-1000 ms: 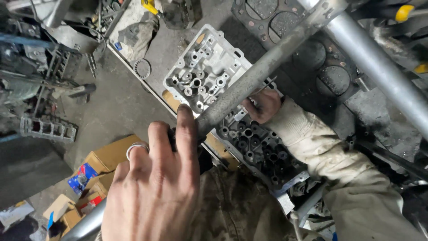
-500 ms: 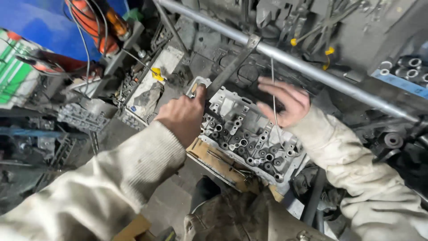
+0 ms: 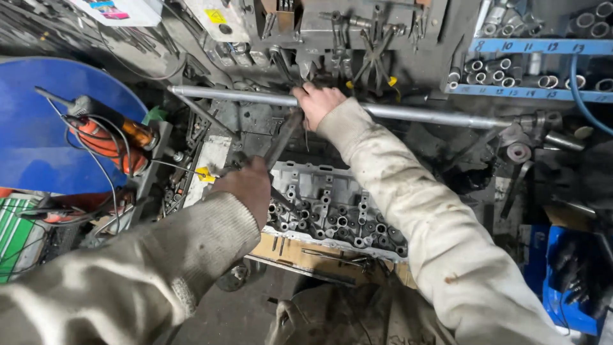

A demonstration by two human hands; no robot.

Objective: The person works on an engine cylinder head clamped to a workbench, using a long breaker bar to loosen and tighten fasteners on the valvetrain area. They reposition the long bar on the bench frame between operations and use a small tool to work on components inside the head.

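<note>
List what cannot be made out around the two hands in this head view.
- Left hand: fingers curl away from the camera; what they grip is hidden behind the knuckles.
- Right hand: on the long metal pipe; its palm side is hidden.
- Cylinder head: near-left corner hidden by the left hand.
- Cardboard under it: mostly covered.

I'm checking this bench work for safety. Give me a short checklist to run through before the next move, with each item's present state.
1. Right hand grips the long metal pipe: ok.
2. Left hand rests at the cylinder head: ok; what it holds, cannot tell.
3. Cylinder head sits on the wooden board: ok.
4. Gloves on both hands: not ok, bare.
5. Orange power tool and its cord away from both hands: ok.
</note>
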